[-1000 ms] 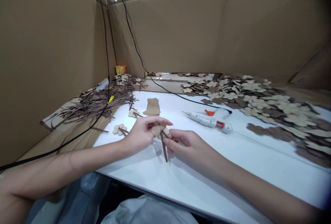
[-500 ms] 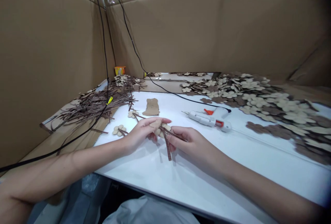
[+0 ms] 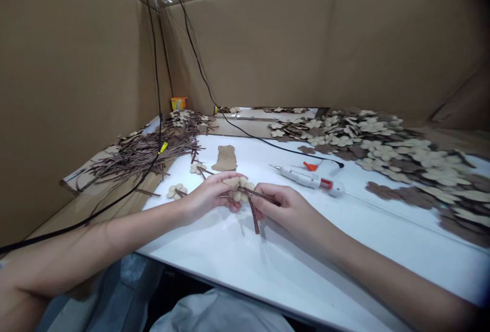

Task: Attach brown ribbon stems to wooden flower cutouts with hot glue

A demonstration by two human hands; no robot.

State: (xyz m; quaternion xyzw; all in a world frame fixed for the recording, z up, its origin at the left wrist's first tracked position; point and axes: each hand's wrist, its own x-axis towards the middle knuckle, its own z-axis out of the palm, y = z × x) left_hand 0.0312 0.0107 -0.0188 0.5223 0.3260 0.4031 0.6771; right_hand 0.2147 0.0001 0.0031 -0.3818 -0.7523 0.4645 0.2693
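Note:
A cream felt flower (image 3: 248, 187) is held between my two hands above the white board. My left hand (image 3: 215, 192) grips its left side between thumb and fingers. My right hand (image 3: 278, 202) pinches a brown checked ribbon (image 3: 255, 218) at the flower's right side; one ribbon end hangs down below the flower. Two more cream flowers with ribbon pieces lie to the left, one nearer (image 3: 176, 191) and one farther back (image 3: 197, 168). A tan cut-out piece (image 3: 225, 158) lies flat behind my left hand.
A white glue gun (image 3: 302, 175) with an orange part lies behind my right hand. Cream and brown flowers (image 3: 377, 143) are heaped at the right. Brown ribbon strips (image 3: 141, 153) are piled at the left. A black cable (image 3: 196, 56) crosses the area. Cardboard walls (image 3: 260, 41) stand around.
The flower has turned a little in my hands, and the hanging ribbon has swung slightly right. My right hand has shifted slightly up. The view has moved a little.

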